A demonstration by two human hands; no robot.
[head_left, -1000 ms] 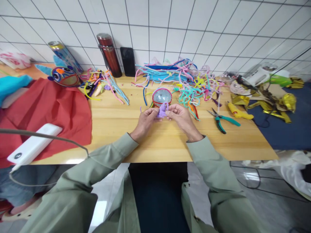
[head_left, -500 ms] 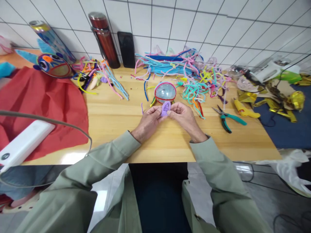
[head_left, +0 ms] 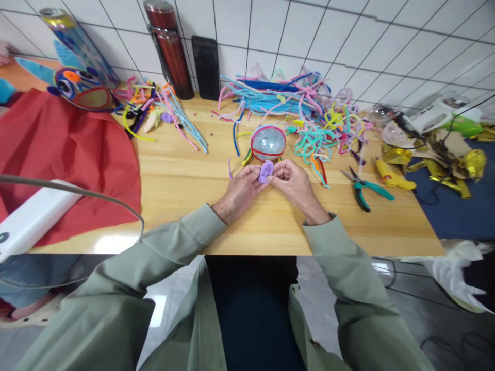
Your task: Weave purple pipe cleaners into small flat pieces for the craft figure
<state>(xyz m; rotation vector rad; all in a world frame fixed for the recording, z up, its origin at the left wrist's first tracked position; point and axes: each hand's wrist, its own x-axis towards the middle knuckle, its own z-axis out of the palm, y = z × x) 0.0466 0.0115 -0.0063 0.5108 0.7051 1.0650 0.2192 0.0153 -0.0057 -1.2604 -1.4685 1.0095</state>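
Right at the middle of the pale wooden table (head_left: 174,188), here's the small purple coiled oval of fuzzy, pipe-cleaner-like strand (head_left: 265,171), held up between two bare hands just on the near side of a clear rounded dome with a red rim (head_left: 268,143). The left hand (head_left: 237,191) has thumb and fingers clamped on the oval's left edge; the right hand (head_left: 294,183) pinches its lower right edge, thumb against fingers, with the hands close together. A loose purple end (head_left: 229,167) pokes up just left of the left hand.

Beyond the dome, a heap of light-blue and pink fuzzy stems (head_left: 270,98) lies along the white tiled wall (head_left: 309,31), and to its right and nearer spills a tangle of turquoise curled stems (head_left: 315,143). Over on the right, teal-handled pliers (head_left: 362,185) rest with their handles spread, just beside a yellow glue gun (head_left: 392,174).

Out to the far left, a tall red metal flask (head_left: 170,51) stands next to a black phone (head_left: 205,67) leaning on the wall, with a smaller pile of mixed-colour stems (head_left: 152,111) nearer. And on the near left, a white power bank (head_left: 34,214) lies across a creased red cloth (head_left: 96,154).
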